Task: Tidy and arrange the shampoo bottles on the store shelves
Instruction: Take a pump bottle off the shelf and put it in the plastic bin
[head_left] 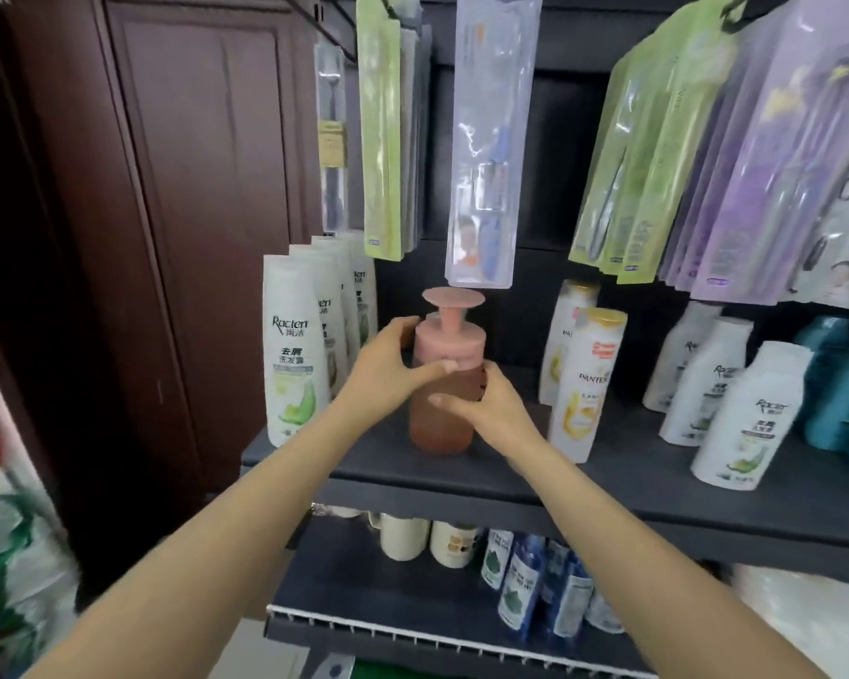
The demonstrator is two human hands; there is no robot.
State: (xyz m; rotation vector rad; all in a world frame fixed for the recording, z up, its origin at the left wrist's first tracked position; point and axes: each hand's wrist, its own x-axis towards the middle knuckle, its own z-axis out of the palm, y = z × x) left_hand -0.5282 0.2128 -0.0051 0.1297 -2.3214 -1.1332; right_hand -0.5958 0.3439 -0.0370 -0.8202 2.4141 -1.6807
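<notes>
White bottles [295, 355] left of the hands read "Raclen"; a gold-capped one [584, 384] to the right reads "PANTENE". Between them, upright on the dark shelf [609, 487], stands a pink pump bottle [444, 384]. The left hand [393, 365] grips its shoulder and the right hand [481, 404] its body. Toothbrush packs [486, 139] hang above; a brown door [192, 188] stands far left.

A frosted pink plastic pump bottle [441, 394] stood upright on the dark shelf [412, 465], between white bottles [295, 350].
</notes>
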